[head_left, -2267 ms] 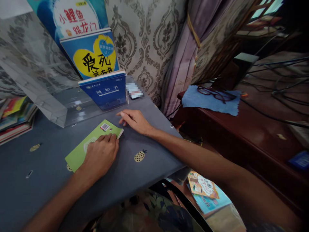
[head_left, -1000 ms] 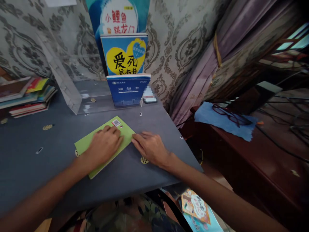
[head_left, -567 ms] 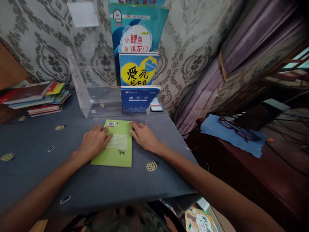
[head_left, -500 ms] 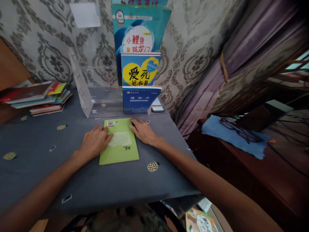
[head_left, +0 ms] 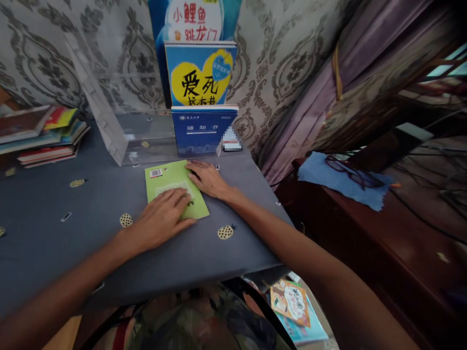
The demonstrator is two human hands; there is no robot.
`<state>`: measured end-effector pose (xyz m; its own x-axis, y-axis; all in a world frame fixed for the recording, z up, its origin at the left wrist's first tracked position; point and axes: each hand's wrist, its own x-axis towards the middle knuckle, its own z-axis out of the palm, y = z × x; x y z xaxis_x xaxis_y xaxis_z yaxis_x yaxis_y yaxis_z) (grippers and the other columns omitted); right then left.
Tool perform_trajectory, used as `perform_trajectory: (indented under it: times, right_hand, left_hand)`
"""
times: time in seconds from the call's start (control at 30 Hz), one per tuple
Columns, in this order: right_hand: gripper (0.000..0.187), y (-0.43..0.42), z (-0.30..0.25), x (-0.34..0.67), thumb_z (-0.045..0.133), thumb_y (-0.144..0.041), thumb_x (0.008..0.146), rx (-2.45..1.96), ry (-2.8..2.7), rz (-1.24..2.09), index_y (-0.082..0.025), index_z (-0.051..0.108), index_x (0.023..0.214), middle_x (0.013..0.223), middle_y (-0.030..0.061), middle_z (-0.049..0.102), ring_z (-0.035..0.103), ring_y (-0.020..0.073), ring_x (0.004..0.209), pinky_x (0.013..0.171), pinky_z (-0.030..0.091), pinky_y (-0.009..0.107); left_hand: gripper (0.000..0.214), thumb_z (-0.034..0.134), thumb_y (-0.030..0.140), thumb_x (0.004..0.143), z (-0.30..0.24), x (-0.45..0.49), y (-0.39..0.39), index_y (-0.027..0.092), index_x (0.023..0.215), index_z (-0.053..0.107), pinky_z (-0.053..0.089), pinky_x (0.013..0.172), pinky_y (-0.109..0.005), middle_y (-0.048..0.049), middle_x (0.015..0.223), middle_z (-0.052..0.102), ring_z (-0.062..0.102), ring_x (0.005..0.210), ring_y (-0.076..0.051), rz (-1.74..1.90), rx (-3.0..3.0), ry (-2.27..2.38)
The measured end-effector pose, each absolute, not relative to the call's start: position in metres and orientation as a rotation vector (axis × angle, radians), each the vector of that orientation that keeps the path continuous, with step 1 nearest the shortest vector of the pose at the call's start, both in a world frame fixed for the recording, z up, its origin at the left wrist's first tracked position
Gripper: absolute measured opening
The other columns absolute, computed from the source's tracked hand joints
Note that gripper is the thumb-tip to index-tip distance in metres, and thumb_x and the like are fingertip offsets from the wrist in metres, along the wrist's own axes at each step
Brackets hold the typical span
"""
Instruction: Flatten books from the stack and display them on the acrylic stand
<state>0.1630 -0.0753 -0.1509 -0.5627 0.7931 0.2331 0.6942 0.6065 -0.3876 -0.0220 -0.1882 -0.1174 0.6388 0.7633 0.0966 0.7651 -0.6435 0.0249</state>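
Note:
A thin green booklet (head_left: 166, 182) lies back cover up on the grey tablecloth (head_left: 73, 243), a barcode at its top left corner. My left hand (head_left: 164, 218) rests flat on the booklet's lower part, fingers stretched out. My right hand (head_left: 207, 179) lies at the booklet's right edge, fingers flat and touching it near the top right corner. Just behind stands a clear acrylic rack (head_left: 109, 121) holding a dark blue booklet (head_left: 204, 129), a blue and yellow book (head_left: 200, 73) and a taller blue book (head_left: 193, 19).
A stack of books (head_left: 40, 136) lies at the far left of the table. To the right stands a dark wooden desk (head_left: 383, 233) with a blue cloth (head_left: 339, 182), glasses (head_left: 346, 172) and cables. Picture books (head_left: 292, 304) lie on the floor below. A curtain (head_left: 310, 87) hangs behind.
The green booklet has been turned from slanted to nearly upright and slid toward the rack. My left hand moved from its left edge onto its lower part; my right hand stays at its right edge.

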Motion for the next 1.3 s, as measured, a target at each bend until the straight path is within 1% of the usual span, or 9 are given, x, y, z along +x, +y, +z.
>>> perform_trajectory:
  times: [0.07, 0.13, 0.27, 0.4, 0.6, 0.77, 1.03, 1.13, 1.3]
  right_hand:
    - [0.038, -0.079, -0.151, 0.165, 0.047, -0.023, 0.099, -1.179, -2.446, 0.347, -0.014, 0.060, 0.134, 0.144, 0.0133, 0.059, 0.050, 0.0283, 0.137, 0.112, 0.039, 0.048]
    - [0.037, -0.084, -0.152, 0.168, 0.049, -0.022, 0.098, -1.142, -2.444, 0.347, -0.015, 0.061, 0.133, 0.142, 0.0122, 0.061, 0.051, 0.0280, 0.136, 0.112, 0.040, 0.047]
    - [0.037, -0.098, -0.154, 0.178, 0.051, -0.019, 0.096, -1.048, -2.424, 0.392, -0.014, 0.064, 0.130, 0.138, 0.0121, 0.064, 0.054, 0.0266, 0.133, 0.112, 0.040, 0.045]
    - [0.035, -0.112, -0.154, 0.187, 0.052, -0.014, 0.093, -0.979, -2.336, 0.488, -0.013, 0.069, 0.124, 0.133, 0.0125, 0.068, 0.059, 0.0252, 0.126, 0.110, 0.042, 0.042]
    - [0.031, -0.129, -0.151, 0.192, 0.052, -0.017, 0.095, -0.921, -2.075, 0.832, -0.018, 0.072, 0.119, 0.113, 0.0083, 0.076, 0.069, 0.0200, 0.107, 0.098, 0.050, 0.037]
    - [0.029, -0.146, -0.154, 0.196, 0.052, -0.019, 0.096, -0.908, -1.894, 1.056, -0.017, 0.071, 0.118, 0.096, 0.0065, 0.080, 0.073, 0.0176, 0.096, 0.093, 0.053, 0.036]
    - [0.028, -0.168, -0.160, 0.205, 0.054, -0.029, 0.095, -0.864, -1.865, 0.993, -0.017, 0.073, 0.112, 0.103, 0.0086, 0.079, 0.072, 0.0192, 0.100, 0.096, 0.051, 0.038]
    - [0.029, -0.170, -0.159, 0.206, 0.055, -0.032, 0.095, -0.859, -1.857, 0.962, -0.017, 0.073, 0.111, 0.101, 0.0087, 0.080, 0.072, 0.0193, 0.098, 0.096, 0.051, 0.037]
    - [0.030, -0.183, -0.151, 0.207, 0.052, -0.031, 0.096, -0.906, -1.924, 0.870, -0.015, 0.075, 0.107, 0.095, 0.0086, 0.080, 0.073, 0.0199, 0.091, 0.088, 0.053, 0.033]
  left_hand:
    - [0.047, 0.043, 0.048, 0.101, -0.116, -0.011, -0.196, 0.012, 0.130, 0.055, 0.043, 0.109, -0.049, -0.0184, 0.138, 0.057, 0.052, 0.130, -0.032, -0.139, -2.826, -1.308]
    - [0.043, 0.043, 0.042, 0.102, -0.116, -0.004, -0.201, 0.011, 0.128, 0.056, 0.045, 0.107, -0.050, -0.0202, 0.136, 0.059, 0.054, 0.128, -0.032, -0.124, -2.795, -1.322]
    - [0.035, 0.047, 0.033, 0.101, -0.116, 0.004, -0.203, 0.008, 0.122, 0.060, 0.050, 0.101, -0.048, -0.0212, 0.129, 0.063, 0.059, 0.122, -0.033, -0.065, -2.744, -1.309]
    - [0.032, 0.048, 0.028, 0.100, -0.115, 0.005, -0.206, 0.007, 0.121, 0.062, 0.051, 0.100, -0.047, -0.0212, 0.125, 0.066, 0.061, 0.121, -0.033, -0.082, -2.719, -1.273]
    - [0.030, 0.042, 0.028, 0.102, -0.110, 0.004, -0.211, 0.012, 0.110, 0.066, 0.055, 0.089, -0.041, -0.0173, 0.115, 0.070, 0.066, 0.108, -0.028, -0.023, -2.675, -1.315]
    - [0.031, 0.040, 0.028, 0.103, -0.109, 0.005, -0.218, 0.015, 0.112, 0.066, 0.052, 0.091, -0.037, -0.0132, 0.117, 0.071, 0.065, 0.109, -0.024, -0.026, -2.622, -1.344]
    - [0.033, 0.037, 0.026, 0.104, -0.111, 0.006, -0.226, 0.015, 0.114, 0.067, 0.050, 0.090, -0.036, -0.0127, 0.117, 0.072, 0.067, 0.107, -0.024, -0.106, -2.599, -1.383]
    - [0.035, 0.035, 0.027, 0.105, -0.111, 0.006, -0.228, 0.015, 0.113, 0.067, 0.050, 0.090, -0.035, -0.0116, 0.116, 0.072, 0.067, 0.107, -0.023, -0.110, -2.587, -1.394]
    - [0.034, 0.037, 0.029, 0.105, -0.117, 0.004, -0.229, 0.014, 0.112, 0.066, 0.050, 0.091, -0.035, -0.0124, 0.117, 0.071, 0.066, 0.108, -0.022, -0.122, -2.573, -1.348]
